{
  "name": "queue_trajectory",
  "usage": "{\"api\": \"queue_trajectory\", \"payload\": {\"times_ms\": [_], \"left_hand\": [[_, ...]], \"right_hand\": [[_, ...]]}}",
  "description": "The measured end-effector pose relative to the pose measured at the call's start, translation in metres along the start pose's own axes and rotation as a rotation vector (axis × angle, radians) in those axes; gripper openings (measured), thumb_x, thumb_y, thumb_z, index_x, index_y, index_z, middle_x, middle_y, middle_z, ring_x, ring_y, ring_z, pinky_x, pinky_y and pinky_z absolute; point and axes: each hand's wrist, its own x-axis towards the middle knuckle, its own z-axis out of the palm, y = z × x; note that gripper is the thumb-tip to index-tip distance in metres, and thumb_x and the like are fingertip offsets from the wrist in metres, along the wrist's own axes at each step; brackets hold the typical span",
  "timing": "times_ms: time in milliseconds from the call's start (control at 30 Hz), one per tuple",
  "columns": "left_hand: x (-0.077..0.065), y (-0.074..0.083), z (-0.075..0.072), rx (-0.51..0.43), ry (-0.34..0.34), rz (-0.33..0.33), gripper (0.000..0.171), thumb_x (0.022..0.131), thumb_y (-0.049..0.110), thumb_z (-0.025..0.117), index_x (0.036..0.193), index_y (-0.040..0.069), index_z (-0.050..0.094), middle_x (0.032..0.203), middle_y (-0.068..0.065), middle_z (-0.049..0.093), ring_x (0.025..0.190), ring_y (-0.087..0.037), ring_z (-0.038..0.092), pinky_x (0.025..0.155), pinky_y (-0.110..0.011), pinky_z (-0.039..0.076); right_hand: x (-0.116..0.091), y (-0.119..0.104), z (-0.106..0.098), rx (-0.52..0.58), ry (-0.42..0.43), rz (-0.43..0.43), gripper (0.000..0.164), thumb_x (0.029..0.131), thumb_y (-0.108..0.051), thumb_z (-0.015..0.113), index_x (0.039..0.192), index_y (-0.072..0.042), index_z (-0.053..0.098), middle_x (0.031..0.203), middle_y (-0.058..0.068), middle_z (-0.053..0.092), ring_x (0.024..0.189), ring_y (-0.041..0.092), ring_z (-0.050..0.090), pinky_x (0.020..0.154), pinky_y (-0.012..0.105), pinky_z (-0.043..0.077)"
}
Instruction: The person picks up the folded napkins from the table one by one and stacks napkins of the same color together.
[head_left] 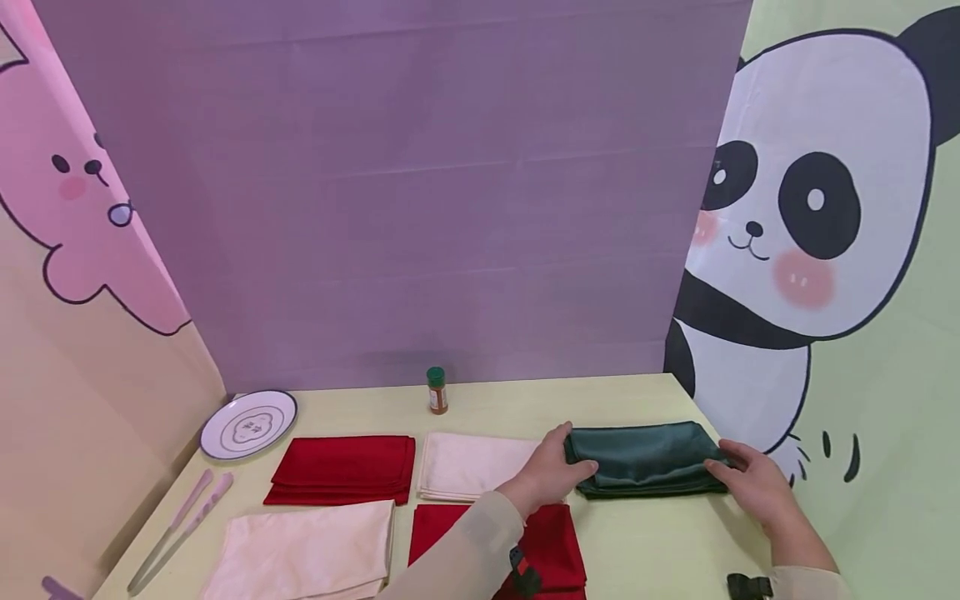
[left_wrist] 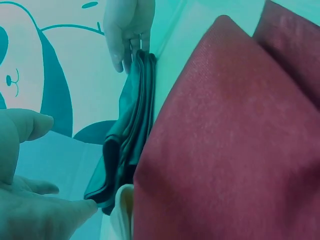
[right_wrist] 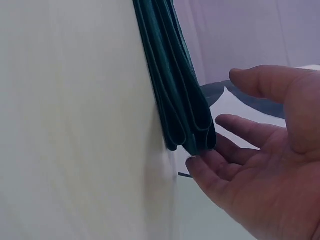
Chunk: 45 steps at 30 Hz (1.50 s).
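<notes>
A dark green satin cloth, folded into a layered rectangle, lies at the right of the table. My left hand is at its left edge, thumb and fingers spread apart. At the opposite edge is my right hand; in the right wrist view its fingertips touch the folded layers from beneath and the thumb stands away from them. A folded pale pink cloth lies left of the green one, partly covered by my left hand. Below my left forearm is a folded red cloth, which fills much of the left wrist view.
Further left lie another red cloth and a pale pink cloth, both folded. A white plate with a dark rim sits at the back left, above tongs. A green-capped spice jar stands near the back edge.
</notes>
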Motion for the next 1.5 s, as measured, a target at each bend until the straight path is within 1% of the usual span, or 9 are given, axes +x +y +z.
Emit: {"api": "queue_trajectory", "payload": {"times_ms": [133,267,367,500,733,900,1033,1233,1500], "left_hand": [[-0.009,0.002,-0.010,-0.015,-0.006,0.057,0.076,0.099,0.028,0.073,0.163,0.014,0.034,0.163,-0.008,0.039,0.146,-0.034,0.042,0.112,-0.049,0.046],[-0.015,-0.001,-0.019,-0.032,0.028,0.121,0.072,0.101,0.025,0.070,0.163,0.016,0.035,0.163,-0.008,0.038,0.148,-0.042,0.039,0.113,-0.052,0.044],[-0.016,-0.005,-0.026,-0.016,0.073,0.150,0.069,0.101,0.026,0.069,0.162,0.018,0.038,0.162,-0.006,0.039,0.147,-0.042,0.039,0.113,-0.053,0.044],[-0.022,-0.010,-0.037,0.018,0.097,0.182,0.067,0.102,0.026,0.068,0.161,0.018,0.039,0.161,-0.005,0.040,0.147,-0.036,0.040,0.115,-0.051,0.043],[-0.037,-0.017,-0.060,0.077,0.127,0.198,0.065,0.102,0.026,0.068,0.161,0.018,0.040,0.160,-0.003,0.043,0.147,-0.031,0.042,0.116,-0.051,0.042],[-0.047,-0.025,-0.078,0.083,0.136,0.214,0.065,0.103,0.026,0.067,0.161,0.015,0.040,0.161,-0.003,0.042,0.149,-0.029,0.039,0.119,-0.051,0.038],[-0.056,-0.032,-0.091,0.101,0.145,0.238,0.064,0.103,0.026,0.067,0.160,0.012,0.040,0.159,-0.007,0.043,0.148,-0.032,0.041,0.119,-0.052,0.037],[-0.072,-0.041,-0.107,0.109,0.154,0.242,0.064,0.102,0.025,0.068,0.159,0.010,0.041,0.158,-0.010,0.045,0.146,-0.035,0.042,0.118,-0.055,0.037],[-0.089,-0.052,-0.126,0.135,0.160,0.235,0.060,0.102,0.024,0.069,0.156,0.016,0.044,0.156,-0.005,0.046,0.145,-0.031,0.045,0.118,-0.053,0.038]], "right_hand": [[0.000,-0.004,-0.001,0.000,0.003,0.019,0.076,0.109,-0.037,0.056,0.156,0.016,0.026,0.156,0.045,0.026,0.143,0.062,0.027,0.110,0.067,0.038],[-0.002,-0.011,0.001,-0.020,0.028,0.001,0.076,0.109,-0.037,0.056,0.156,0.015,0.028,0.155,0.045,0.027,0.142,0.063,0.029,0.109,0.070,0.037],[-0.004,-0.021,0.003,-0.019,0.057,-0.013,0.076,0.108,-0.040,0.055,0.155,0.014,0.030,0.155,0.044,0.031,0.141,0.061,0.032,0.108,0.069,0.038],[-0.006,-0.034,0.008,0.007,0.074,-0.028,0.074,0.108,-0.040,0.056,0.155,0.013,0.033,0.154,0.041,0.035,0.141,0.057,0.038,0.108,0.065,0.042],[-0.008,-0.055,0.026,0.026,0.047,-0.116,0.075,0.106,-0.041,0.062,0.154,0.012,0.037,0.153,0.038,0.041,0.139,0.053,0.044,0.104,0.058,0.049],[-0.010,-0.070,0.041,0.039,0.008,-0.164,0.073,0.106,-0.039,0.064,0.155,0.008,0.038,0.154,0.035,0.042,0.140,0.052,0.044,0.106,0.060,0.048],[-0.013,-0.083,0.053,0.049,-0.028,-0.186,0.073,0.104,-0.038,0.066,0.155,0.006,0.038,0.155,0.034,0.042,0.141,0.052,0.044,0.106,0.060,0.048],[-0.018,-0.099,0.070,0.050,-0.054,-0.238,0.072,0.103,-0.038,0.069,0.155,0.003,0.042,0.154,0.031,0.046,0.139,0.051,0.047,0.106,0.061,0.048],[-0.024,-0.115,0.091,0.073,-0.093,-0.283,0.071,0.100,-0.039,0.073,0.153,0.000,0.046,0.151,0.026,0.052,0.138,0.048,0.050,0.109,0.060,0.046]]}}
